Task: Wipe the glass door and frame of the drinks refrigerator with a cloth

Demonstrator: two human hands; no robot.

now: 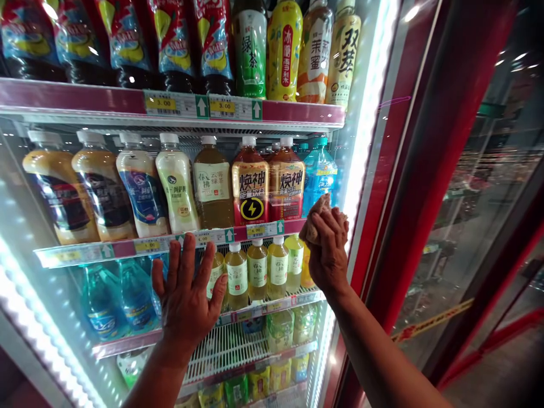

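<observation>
Harsh glare from light strips (369, 113)

Your left hand (189, 300) is raised, fingers (187, 258) spread; your right hand (330, 255), forearm (376, 345) slanting inward, has its fingers curled.

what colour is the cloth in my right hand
The cloth in your right hand looks brownish beige; the head view, the only one, shows it.

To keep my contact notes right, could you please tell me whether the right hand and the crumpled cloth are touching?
Touching: the head view shows the right hand curled over the crumpled cloth, which bulges out beside the knuckles.
</observation>
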